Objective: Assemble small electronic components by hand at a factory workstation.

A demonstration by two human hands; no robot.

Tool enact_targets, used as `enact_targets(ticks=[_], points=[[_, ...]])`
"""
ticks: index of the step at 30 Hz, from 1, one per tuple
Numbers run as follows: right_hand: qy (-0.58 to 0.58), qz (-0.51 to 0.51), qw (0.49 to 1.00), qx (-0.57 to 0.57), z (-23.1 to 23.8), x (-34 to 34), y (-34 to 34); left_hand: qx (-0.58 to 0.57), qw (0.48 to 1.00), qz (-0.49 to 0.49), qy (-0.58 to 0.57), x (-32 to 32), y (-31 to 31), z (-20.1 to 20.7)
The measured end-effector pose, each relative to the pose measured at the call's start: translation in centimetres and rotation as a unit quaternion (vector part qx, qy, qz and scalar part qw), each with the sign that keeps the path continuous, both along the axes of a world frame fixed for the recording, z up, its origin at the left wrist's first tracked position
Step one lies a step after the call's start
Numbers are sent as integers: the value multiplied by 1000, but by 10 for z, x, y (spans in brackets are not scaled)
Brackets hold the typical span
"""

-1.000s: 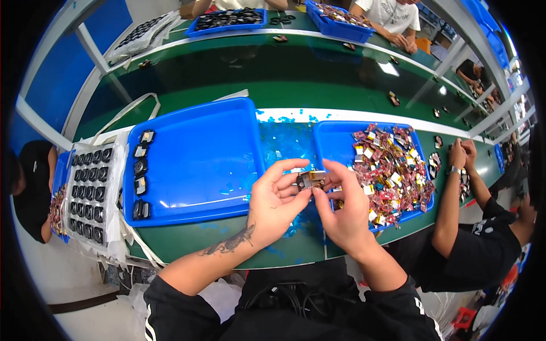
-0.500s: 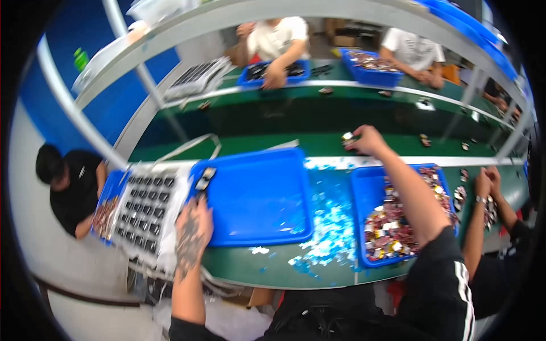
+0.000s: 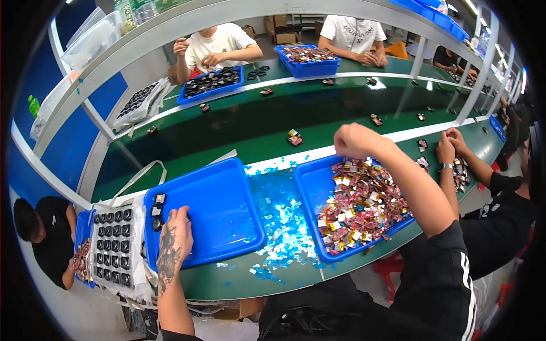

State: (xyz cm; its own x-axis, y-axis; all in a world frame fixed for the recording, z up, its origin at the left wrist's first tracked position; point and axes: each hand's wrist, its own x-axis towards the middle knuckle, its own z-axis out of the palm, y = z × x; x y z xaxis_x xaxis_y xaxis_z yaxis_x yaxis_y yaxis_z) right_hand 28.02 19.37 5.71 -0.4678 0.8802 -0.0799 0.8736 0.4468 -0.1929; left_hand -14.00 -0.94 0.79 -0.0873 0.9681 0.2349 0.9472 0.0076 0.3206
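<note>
My left hand (image 3: 177, 234), with its fingers curled, is over the left part of a shallow blue tray (image 3: 219, 187). Small black square parts (image 3: 157, 211) lie in this tray beside my fingers; whether the hand grips one is hidden. My right hand (image 3: 355, 140) is closed and raised over the far edge of a second blue tray (image 3: 307, 196), its fingertips turned out of sight. A heap of small circuit boards (image 3: 361, 202) with silver and yellow bits fills much of that tray. One small circuit board (image 3: 294, 137) lies on the green belt, left of my right hand.
White trays of black square parts (image 3: 114, 245) stand at left. Blue film scraps (image 3: 284, 227) litter the bench between the trays. More boards lie along the belt (image 3: 227, 128). Co-workers sit opposite, at left and at right (image 3: 446, 150). A metal shelf frame (image 3: 187, 17) crosses overhead.
My right hand has let go of the small board, now lying on the belt, and drawn back toward the heaped tray. My left hand stays by the black parts. The view has swung right.
</note>
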Motion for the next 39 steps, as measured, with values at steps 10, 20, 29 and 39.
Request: enact_targets(ticks=[10, 20, 29, 39], points=[[-57, 2, 992, 116, -46, 18, -34, -98, 659, -130, -734, 118, 54, -1], [125, 12, 976, 176, -30, 19, -42, -102, 636, -127, -754, 117, 44, -25], [486, -71, 864, -112, 3, -28, -121, -142, 731, -192, -640, 121, 35, -20], [539, -26, 809, -233, -29, -97, -160, -133, 811, -229, -522, 136, 23, -7]])
